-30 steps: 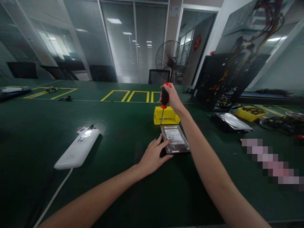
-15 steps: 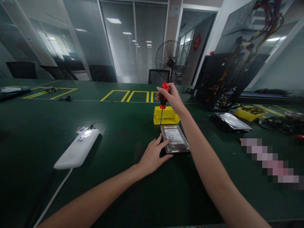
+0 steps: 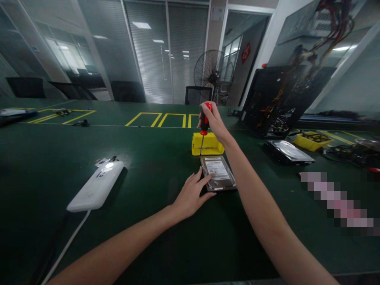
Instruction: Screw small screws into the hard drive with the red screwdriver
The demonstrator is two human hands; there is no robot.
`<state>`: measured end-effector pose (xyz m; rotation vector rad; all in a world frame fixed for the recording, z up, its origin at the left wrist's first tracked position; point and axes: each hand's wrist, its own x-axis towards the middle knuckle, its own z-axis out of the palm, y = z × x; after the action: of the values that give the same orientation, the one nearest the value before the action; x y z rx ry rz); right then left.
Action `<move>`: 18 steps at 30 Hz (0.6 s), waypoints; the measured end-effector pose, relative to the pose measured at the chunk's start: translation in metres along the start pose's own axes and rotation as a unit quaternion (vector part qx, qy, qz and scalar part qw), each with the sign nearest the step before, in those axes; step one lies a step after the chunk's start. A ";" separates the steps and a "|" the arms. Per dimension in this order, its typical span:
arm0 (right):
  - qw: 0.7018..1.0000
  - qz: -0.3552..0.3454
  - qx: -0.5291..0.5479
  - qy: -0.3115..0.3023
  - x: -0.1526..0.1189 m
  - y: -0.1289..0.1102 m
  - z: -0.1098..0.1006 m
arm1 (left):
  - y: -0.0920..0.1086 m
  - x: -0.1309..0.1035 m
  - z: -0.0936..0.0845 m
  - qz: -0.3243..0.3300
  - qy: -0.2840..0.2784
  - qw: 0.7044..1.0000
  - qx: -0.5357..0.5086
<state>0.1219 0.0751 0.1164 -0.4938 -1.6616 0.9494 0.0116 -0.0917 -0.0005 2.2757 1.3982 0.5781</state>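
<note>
Head view: one person's two bare hands at work over a dark green worktop, near the middle of the frame.
Screwdriver count: one, a red-and-black screwdriver, slightly tilted, tip down, just above centre.
Drive count: two; one hard drive lies label up, just below and right of centre, and a second drive lies at the right.
Yellow box count: two; a yellow box stands just beyond the hard drive, and a yellow tray with black parts in it sits at the far right.
White device count: one white device at the left, with one white cable running to the lower left edge.
Computer case count: one opened computer case, upper right.
Right hand pose: the right hand is wrapped round the screwdriver's handle, its forearm slanting up from the lower right corner.
Left hand pose: the left hand lies with fingers spread, index finger on the hard drive's label, thumb along its near edge; the forearm comes from the lower left.
Screwdriver tip: at the hard drive's upper left corner; too small to tell whether it sits in a screw.
</note>
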 end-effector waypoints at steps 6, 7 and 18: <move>1.000 0.003 -0.005 0.019 0.002 0.004 -0.003 | 0.005 -0.001 -0.003 0.001 -0.020 1.000 0.009; 1.000 0.005 -0.008 0.022 0.002 0.003 -0.003 | 0.005 -0.001 -0.003 -0.004 -0.024 1.000 0.010; 0.999 0.010 0.051 0.007 0.004 0.004 0.000 | 0.009 -0.002 -0.005 -0.037 -0.044 0.998 -0.003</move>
<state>0.1201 0.0800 0.1154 -0.4475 -1.5897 1.0367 0.0144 -0.0961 0.0084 2.2064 1.4287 0.4525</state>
